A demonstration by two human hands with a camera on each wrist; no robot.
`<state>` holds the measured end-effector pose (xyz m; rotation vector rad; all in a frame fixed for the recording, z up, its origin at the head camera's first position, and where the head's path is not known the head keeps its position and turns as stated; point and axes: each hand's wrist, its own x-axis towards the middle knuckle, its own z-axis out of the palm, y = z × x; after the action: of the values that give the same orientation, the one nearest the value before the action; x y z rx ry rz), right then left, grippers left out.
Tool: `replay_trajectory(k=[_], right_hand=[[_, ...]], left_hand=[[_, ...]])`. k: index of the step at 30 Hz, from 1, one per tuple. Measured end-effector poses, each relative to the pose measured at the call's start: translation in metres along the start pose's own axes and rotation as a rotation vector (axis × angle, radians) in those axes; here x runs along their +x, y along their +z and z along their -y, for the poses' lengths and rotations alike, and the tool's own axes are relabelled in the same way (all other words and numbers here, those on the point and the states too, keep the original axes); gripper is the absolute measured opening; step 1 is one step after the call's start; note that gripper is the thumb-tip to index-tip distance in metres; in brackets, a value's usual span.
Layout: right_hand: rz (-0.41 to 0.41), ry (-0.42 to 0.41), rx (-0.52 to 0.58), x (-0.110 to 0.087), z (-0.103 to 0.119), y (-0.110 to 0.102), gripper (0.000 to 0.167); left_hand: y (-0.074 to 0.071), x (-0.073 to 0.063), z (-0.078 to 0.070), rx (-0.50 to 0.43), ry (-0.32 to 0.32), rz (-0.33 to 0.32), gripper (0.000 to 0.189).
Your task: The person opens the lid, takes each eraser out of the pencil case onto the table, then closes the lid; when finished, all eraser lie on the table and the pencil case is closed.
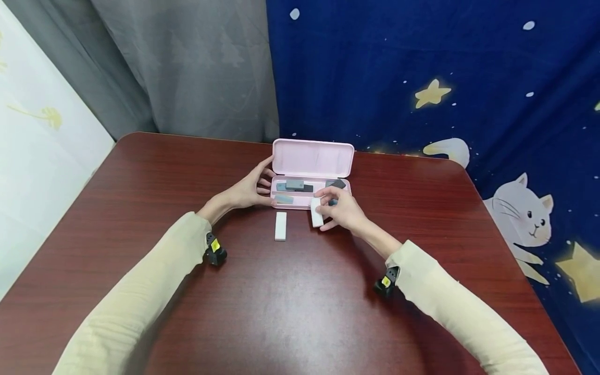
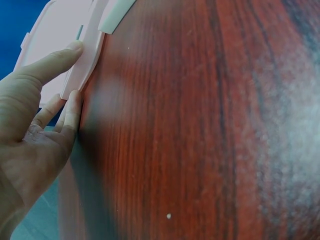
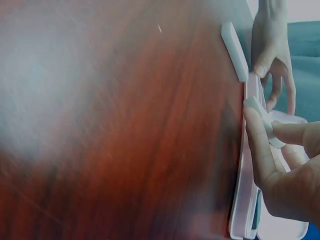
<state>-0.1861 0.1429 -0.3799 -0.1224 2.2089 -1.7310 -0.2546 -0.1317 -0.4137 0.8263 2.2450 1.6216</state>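
Observation:
A pink pencil case [image 1: 313, 158] stands with its lid raised near the table's far edge. My left hand [image 1: 246, 190] holds its left end, thumb at the front corner and fingers along the side; the left wrist view shows the thumb [image 2: 64, 59] on the rim. Over the case's front right edge, my right hand [image 1: 344, 211] pinches a white rectangular block [image 1: 316, 212] between thumb and fingers. A second white block [image 1: 280, 226] lies on the table just in front. Inside the tray are a grey block [image 1: 295, 184] and several dark flat pieces, partly hidden by my right hand.
The brown wooden table [image 1: 300, 302] stretches toward me. Behind it hang a grey curtain [image 1: 201, 67] and a blue curtain [image 1: 375, 62] with stars and a cat. A white patterned surface [image 1: 42, 140] stands at the left.

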Motion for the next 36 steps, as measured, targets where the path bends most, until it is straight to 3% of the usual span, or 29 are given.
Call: replay_trajectory(k=[15, 25, 30, 36], right_hand=[[0.091, 0.033, 0.064, -0.009, -0.011, 0.039, 0.034], [0.034, 0.05, 0.029, -0.009, -0.011, 0.049, 0.032], [0.0, 0.067, 0.066, -0.009, -0.011, 0.05, 0.032], [0.007, 0.043, 0.065, -0.007, -0.009, 0.05, 0.032]], left_hand=[[-0.001, -0.002, 0.001, 0.02, 0.002, -0.002, 0.113], [0.0, -0.004, 0.0, 0.011, 0.009, -0.002, 0.112], [0.0, -0.003, 0.001, 0.012, 0.003, 0.003, 0.113], [0.0, 0.0, 0.002, 0.006, 0.008, -0.003, 0.114]])
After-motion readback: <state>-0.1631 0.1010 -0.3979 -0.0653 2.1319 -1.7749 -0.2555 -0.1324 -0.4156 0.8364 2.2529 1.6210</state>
